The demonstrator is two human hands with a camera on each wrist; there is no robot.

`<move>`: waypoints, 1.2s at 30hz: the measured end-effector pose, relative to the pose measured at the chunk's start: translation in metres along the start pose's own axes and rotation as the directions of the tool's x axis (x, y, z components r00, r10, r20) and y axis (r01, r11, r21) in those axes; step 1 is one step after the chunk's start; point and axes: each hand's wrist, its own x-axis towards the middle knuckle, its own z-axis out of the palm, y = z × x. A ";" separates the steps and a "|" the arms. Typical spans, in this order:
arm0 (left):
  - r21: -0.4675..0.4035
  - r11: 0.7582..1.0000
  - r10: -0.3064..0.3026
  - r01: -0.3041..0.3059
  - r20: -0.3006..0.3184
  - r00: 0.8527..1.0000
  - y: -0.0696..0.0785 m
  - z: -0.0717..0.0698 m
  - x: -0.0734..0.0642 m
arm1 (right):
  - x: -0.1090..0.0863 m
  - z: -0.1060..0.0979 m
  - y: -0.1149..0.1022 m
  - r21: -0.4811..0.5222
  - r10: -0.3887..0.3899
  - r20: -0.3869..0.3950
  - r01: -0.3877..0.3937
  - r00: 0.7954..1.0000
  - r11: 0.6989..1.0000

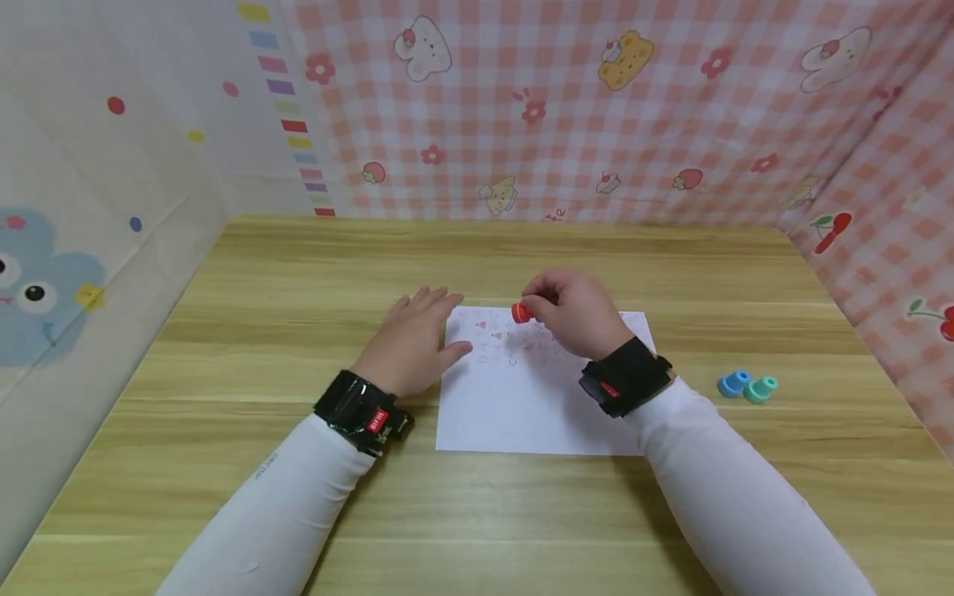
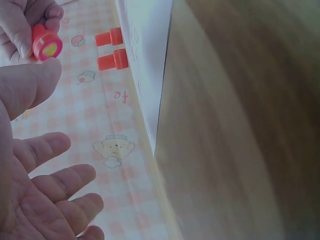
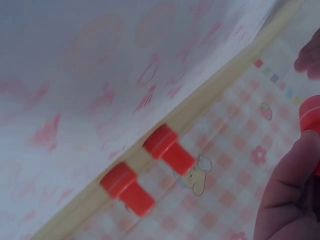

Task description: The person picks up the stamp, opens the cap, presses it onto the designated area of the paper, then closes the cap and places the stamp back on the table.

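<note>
Red stamp, pinched between thumb and fingers of the right hand, raised off the upper part of the paper, its printing face tilted; step in hand, by judgement, stamping, with small red marks across the upper rows; the next press would call for turning the face flat over a bare patch; right wrist bent inward; left hand open, fingers spread, at the paper's left edge, contact uncertain.
</note>
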 end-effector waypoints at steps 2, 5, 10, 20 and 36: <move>-0.007 1.000 0.019 -0.019 -0.007 1.000 0.001 0.000 0.000 | 0.000 0.005 -0.001 0.019 -0.016 -0.011 0.016 1.000 1.000; -0.037 0.998 0.050 -0.051 -0.025 0.998 0.004 0.000 0.000 | 0.000 0.013 -0.003 0.063 -0.042 -0.025 0.043 0.999 0.997; -0.125 0.990 0.068 -0.073 -0.046 0.997 0.008 0.002 -0.001 | -0.002 0.024 -0.006 0.163 -0.041 -0.016 0.043 0.999 0.986; -0.258 0.960 0.092 -0.111 -0.087 0.992 0.017 0.006 -0.002 | -0.008 0.036 -0.014 0.232 -0.032 0.002 0.031 0.999 0.972; -0.383 0.908 0.086 -0.169 -0.225 0.971 0.014 0.009 -0.004 | -0.014 0.033 -0.020 0.215 -0.081 0.053 0.068 0.995 0.974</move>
